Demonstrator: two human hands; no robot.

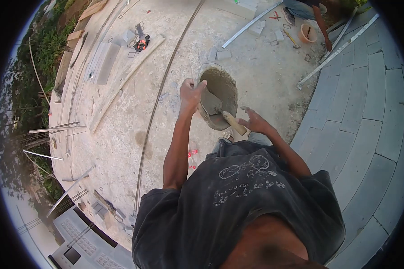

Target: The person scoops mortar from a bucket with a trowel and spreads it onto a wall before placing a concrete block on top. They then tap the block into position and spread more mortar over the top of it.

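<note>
A round bucket [232, 80] with grey mortar inside stands on the concrete floor in front of me. My left hand [192, 94] grips its left rim, fingers wrapped over the edge. A trowel [234, 123] lies with its blade inside the bucket and its pale handle sticking out over the near right rim. My right hand [256, 121] is at the handle's end, with its fingers apart; whether the thumb touches the handle is hard to tell.
A grey block wall [359, 116] curves along the right. A co-worker's hand [328, 45] is at the upper right, near an orange bucket [307, 34]. A long metal bar [251, 24], a power tool [142, 44] and a wooden plank [125, 83] lie ahead.
</note>
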